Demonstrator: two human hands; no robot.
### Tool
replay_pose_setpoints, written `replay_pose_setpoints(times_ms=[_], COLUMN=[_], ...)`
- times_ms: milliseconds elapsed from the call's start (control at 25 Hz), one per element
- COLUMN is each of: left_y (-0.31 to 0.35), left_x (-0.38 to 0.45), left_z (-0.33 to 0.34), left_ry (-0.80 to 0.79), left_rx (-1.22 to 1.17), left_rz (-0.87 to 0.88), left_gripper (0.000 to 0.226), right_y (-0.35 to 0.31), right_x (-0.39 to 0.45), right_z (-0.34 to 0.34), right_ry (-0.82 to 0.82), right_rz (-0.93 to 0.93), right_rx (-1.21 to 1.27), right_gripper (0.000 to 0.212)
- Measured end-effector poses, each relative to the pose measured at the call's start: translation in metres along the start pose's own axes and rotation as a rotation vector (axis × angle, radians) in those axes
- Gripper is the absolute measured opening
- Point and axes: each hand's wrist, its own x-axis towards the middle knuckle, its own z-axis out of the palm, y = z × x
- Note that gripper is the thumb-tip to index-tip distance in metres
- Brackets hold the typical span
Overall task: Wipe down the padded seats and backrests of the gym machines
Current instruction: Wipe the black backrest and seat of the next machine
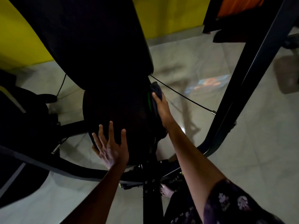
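- Pale floor tiles (pixel 210 143) and a yellow wall (pixel 169 15) formed the dim background behind the machine.
- The padded seat (pixel 116 113) sat at the centre of the view, black and rounded, directly below the long black backrest (pixel 97 42), which rose toward the top edge.
- A dark cloth (pixel 156 89) lay against the right edge of the seat, beside a thin green strip (pixel 149 101) on the seat's side.
- The right hand (pixel 161 107) pressed the cloth onto that right edge; its fingers lay over the cloth and held it against the pad, though the far side of the grip was hidden.
- The left hand (pixel 111 146) rested flat on the near left part of the seat, fingers straight and spread, grasping nothing.
- A black post (pixel 152 191) with bolt holes ran down from under the seat toward the bottom edge.
- A curved black frame tube (pixel 48 160) passed beneath the seat on the left.
- A thick black upright (pixel 252 75) slanted across the right side, well apart from the seat.
- A thin black cable (pixel 186 97) ran from near the backrest's lower corner to the upright.
- A dark floral sleeve (pixel 234 204) covered the right upper arm at the lower right.
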Motion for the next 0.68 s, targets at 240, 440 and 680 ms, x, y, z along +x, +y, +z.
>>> replay_pose_setpoints(times_ms=[240, 440, 680], left_y=[0.015, 0.025, 0.024], left_x=[0.02, 0.023, 0.024], left_z=[-0.005, 0.001, 0.005], left_ry=[-0.07, -0.122, -0.084], left_rx=[0.045, 0.151, 0.125], left_rz=[0.017, 0.262, 0.257], left_gripper=[0.052, 0.071, 0.065], right_y=[0.029, 0.006, -0.028], right_x=[-0.078, -0.027, 0.079], right_z=[-0.018, -0.019, -0.002], right_ry=[-0.022, -0.018, -0.141], right_rz=[0.099, 0.075, 0.119], right_rx=[0.06, -0.013, 0.024], right_gripper=[0.024, 0.031, 0.038])
